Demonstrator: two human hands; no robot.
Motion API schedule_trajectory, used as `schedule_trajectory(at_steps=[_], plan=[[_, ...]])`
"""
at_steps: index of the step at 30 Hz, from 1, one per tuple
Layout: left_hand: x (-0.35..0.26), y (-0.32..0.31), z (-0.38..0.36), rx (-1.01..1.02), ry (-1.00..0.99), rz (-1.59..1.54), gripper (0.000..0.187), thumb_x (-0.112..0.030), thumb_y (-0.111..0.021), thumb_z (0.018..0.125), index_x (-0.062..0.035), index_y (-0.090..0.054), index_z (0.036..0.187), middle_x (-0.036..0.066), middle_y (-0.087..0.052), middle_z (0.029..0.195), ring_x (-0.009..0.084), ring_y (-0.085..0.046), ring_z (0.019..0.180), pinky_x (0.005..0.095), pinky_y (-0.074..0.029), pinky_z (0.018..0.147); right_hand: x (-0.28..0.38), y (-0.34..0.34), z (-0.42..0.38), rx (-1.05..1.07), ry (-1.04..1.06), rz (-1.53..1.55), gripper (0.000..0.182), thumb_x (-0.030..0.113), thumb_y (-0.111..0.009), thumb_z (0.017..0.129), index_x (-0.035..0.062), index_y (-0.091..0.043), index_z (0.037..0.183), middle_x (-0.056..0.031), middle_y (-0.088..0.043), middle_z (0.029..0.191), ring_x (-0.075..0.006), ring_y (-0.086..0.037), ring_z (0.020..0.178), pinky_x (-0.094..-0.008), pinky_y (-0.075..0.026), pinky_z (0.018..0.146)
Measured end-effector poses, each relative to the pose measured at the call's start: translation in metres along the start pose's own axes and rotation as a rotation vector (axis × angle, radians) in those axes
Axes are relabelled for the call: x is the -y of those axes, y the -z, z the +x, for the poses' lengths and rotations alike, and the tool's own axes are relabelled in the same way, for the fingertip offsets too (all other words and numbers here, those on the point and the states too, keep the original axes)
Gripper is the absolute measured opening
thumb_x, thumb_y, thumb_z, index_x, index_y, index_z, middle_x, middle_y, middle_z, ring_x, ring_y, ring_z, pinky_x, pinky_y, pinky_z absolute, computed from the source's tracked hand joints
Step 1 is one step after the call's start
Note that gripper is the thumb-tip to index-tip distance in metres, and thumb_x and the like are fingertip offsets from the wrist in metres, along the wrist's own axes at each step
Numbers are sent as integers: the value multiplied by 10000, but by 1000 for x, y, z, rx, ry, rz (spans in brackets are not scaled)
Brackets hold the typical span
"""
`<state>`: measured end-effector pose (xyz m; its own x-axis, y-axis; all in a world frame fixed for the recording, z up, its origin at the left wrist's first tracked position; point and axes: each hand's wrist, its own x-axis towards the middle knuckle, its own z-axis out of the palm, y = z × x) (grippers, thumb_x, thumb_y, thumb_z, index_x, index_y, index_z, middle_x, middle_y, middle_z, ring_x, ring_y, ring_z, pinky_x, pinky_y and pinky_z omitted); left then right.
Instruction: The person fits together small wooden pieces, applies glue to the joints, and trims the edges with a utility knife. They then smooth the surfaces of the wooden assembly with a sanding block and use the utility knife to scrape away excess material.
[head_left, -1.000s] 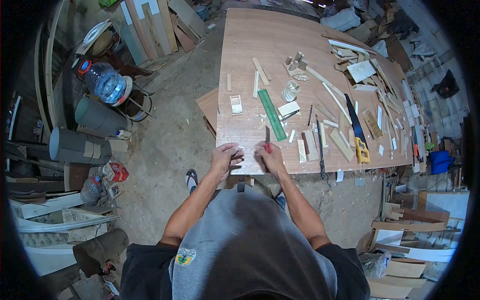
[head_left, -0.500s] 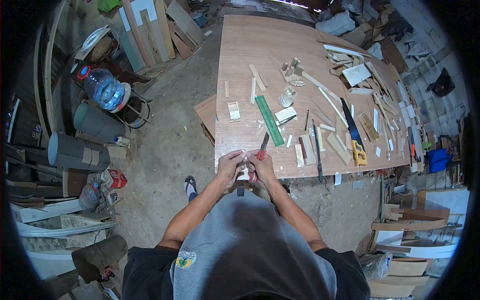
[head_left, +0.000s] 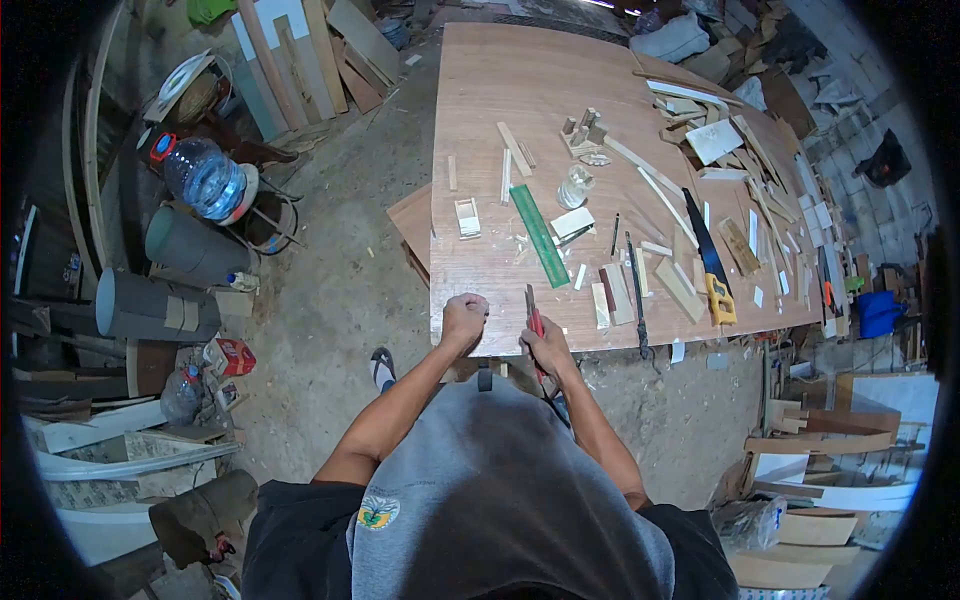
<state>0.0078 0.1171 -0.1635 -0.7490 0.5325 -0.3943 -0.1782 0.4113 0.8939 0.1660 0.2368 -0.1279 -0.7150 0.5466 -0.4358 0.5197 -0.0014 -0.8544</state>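
The person's right hand [head_left: 549, 352] is closed around a red-handled tool [head_left: 536, 322], its dark blade pointing away over the near edge of the surface [head_left: 500, 80]. The left hand [head_left: 464, 322] is apart from it at the same edge, fingers bent inward; from here I can't tell whether that grip is closed on anything or loose. Beyond the left hand sits a small pale wooden box [head_left: 468, 219], open at the top, its inside too small to read. A green ruler [head_left: 539, 236] lies at a slant between that box and a clear jar [head_left: 575, 187], which stands upright, whatever is in it unclear. Off to the right rests a handsaw [head_left: 707, 245] with a yellow handle, among wood strips. Away from the surface, on the left, a big clear bottle [head_left: 208, 180] with a red cap leans on a round stand [head_left: 251, 195], with clear liquid visible inside. Below are a second clear bottle [head_left: 182, 397] and a red box [head_left: 232, 357].
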Motion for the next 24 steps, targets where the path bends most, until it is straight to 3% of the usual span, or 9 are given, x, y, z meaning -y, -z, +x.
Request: schedule_trajectory(at_steps=[1, 3, 6, 13, 15, 16, 18, 21, 24], plan=[[1, -3, 2, 12, -1, 5, 180, -120, -653, 878, 39, -673, 959, 131, -698, 743, 232, -670, 690, 371, -541, 649, 1, 2, -7, -11, -5, 6, 151, 178, -606, 955, 42, -562, 1005, -28, -595, 737, -116, -557, 568, -265, -455, 518], [2, -9, 6, -52, -274, 304, 167, -114, -610, 900, 31, -660, 965, 180, -681, 837, 363, -658, 787, 434, -526, 744, 6, 7, -26, 24, -164, 302, 218, 212, -577, 984, 40, -541, 1113, -32, -592, 748, -118, -561, 567, -266, -466, 517], [-3, -15, 11, -52, -510, 496, 153, -116, -575, 925, 20, -645, 935, 214, -635, 936, 428, -609, 912, 468, -499, 813, -9, 6, -33, 39, -173, 197, 295, 236, -556, 1005, 47, -504, 1226, -25, -584, 750, -117, -560, 562, -274, -474, 511], [-6, -15, 27, 16, -618, 629, 144, -127, -590, 933, 6, -646, 929, 201, -609, 970, 405, -605, 936, 479, -491, 813, -30, -12, -34, -31, -69, 167, 352, 246, -552, 1018, 54, -488, 1305, -17, -567, 742, -109, -556, 558, -272, -471, 501], [-5, -13, 30, 52, -590, 564, 139, -122, -609, 924, 5, -665, 923, 177, -618, 958, 393, -622, 902, 471, -500, 795, -23, -12, -33, -13, -122, 111, 409, 267, -567, 976, 14, -492, 1288, -192, -655, 822, -281, -674, 655, -421, -531, 611], [-4, -13, 30, 35, -619, 546, 134, -120, -624, 916, 3, -678, 916, 162, -624, 951, 387, -631, 881, 464, -506, 784, -25, -15, -29, -18, -125, 118, 409, 267, -567, 976, 14, -492, 1288, -192, -655, 822, -281, -674, 655, -421, -531, 611], [-3, -12, 30, 44, -627, 541, 126, -113, -625, 912, 2, -678, 916, 168, -624, 954, 391, -630, 886, 464, -506, 788, -26, -21, -21, -129, 113, -111, 403, 262, -566, 964, 0, -497, 1261, -282, -672, 914, -447, -678, 830, -513, -523, 737], [-1, -11, 34, 52, -639, 533, 114, -100, -624, 906, 1, -675, 917, 180, -621, 958, 399, -627, 890, 467, -506, 794, -27, -31, -15, -206, 196, -164, 405, 258, -559, 958, -3, -499, 1263, -332, -650, 1004, -537, -611, 961, -568, -481, 829], [-2, -10, 34, 65, -625, 547, 109, -95, -616, 904, 3, -663, 917, 193, -613, 959, 410, -624, 892, 475, -504, 796, -30, -42, -12, -232, 191, -200, 418, 255, -537, 974, 5, -506, 1308, -310, -671, 1007, -507, -647, 945, -517, -516, 810]])
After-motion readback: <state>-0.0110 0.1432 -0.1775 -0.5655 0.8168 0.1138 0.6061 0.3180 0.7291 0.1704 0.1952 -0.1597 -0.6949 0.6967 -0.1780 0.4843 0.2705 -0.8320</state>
